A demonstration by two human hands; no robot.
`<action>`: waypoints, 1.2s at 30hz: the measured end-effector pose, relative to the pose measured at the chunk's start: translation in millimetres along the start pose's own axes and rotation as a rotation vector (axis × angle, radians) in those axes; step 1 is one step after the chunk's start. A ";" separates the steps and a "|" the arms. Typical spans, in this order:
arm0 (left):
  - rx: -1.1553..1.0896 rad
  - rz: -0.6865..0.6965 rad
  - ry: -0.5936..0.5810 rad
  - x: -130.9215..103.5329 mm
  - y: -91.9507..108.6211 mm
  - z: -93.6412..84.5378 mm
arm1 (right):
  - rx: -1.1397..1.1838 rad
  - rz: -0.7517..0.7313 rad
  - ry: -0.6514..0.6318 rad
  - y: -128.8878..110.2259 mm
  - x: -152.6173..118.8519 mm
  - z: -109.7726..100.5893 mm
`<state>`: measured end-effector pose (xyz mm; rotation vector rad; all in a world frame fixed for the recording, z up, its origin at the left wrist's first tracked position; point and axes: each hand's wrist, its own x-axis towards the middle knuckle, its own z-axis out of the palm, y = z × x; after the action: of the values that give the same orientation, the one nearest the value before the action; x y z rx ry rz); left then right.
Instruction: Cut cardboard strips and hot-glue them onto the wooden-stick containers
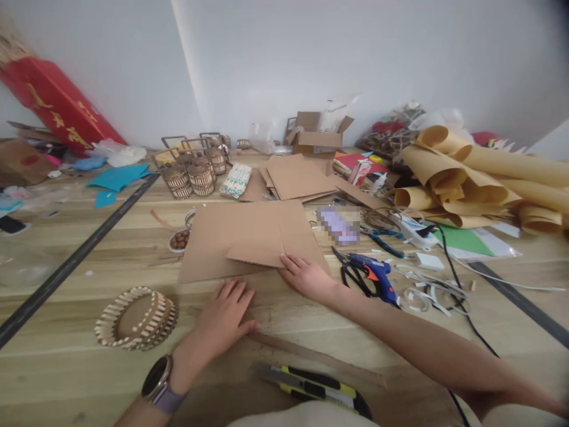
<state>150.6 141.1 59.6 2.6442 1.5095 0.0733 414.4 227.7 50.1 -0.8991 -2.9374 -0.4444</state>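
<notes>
A large cardboard sheet (240, 228) lies flat on the wooden table, a smaller cardboard piece (255, 256) on top of it with its near edge raised. My right hand (306, 276) grips that piece at its right corner, thumb hidden. My left hand (226, 311), a watch on its wrist, rests palm down with fingers spread at the sheet's near edge. Left of it stands a round basket (168, 323) of small light and dark sticks. A thin brown strip (320, 356) and a yellow-and-black utility knife (311, 385) lie close to my body.
A blue glue gun (386, 284), black scissors (355, 279) and blue-handled pliers (386, 242) lie at right. Behind are stacked cardboard (302, 178) and brown paper rolls (462, 178). A bowl of brown beads (179, 239) and small lidded baskets (201, 178) stand at left.
</notes>
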 end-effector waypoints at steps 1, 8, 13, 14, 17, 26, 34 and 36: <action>-0.008 0.020 0.010 -2.0 2.8 -0.3 | 0.007 0.000 -0.005 0.1 -0.8 1.9; -0.048 0.105 -0.037 -12.5 30.3 -8.2 | 0.023 0.026 -0.017 0.5 -5.2 -6.1; -0.042 0.073 -0.144 -8.5 38.3 -5.8 | 0.052 -0.015 0.023 -15.7 -17.7 -19.7; -0.034 0.075 -0.149 -7.6 39.2 -3.6 | 0.077 -0.019 0.021 -19.9 -20.4 -19.5; -0.002 0.112 -0.162 -7.0 43.3 1.2 | 0.190 -0.030 -0.028 -27.2 -27.9 -15.1; 0.023 0.241 -0.105 -20.9 63.7 -15.6 | 0.723 0.013 -0.043 -6.9 -47.2 -10.0; 0.047 0.204 -0.085 -16.2 60.6 -24.8 | 0.846 -0.027 -0.019 8.6 -55.9 -19.4; 0.049 0.129 -0.093 -10.4 58.7 -28.4 | 0.837 0.038 0.062 17.3 -60.4 -34.7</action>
<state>193.1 104.2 94.2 2.7396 1.3283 -0.0772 472.6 198.8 80.7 -0.7685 -2.6094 0.6986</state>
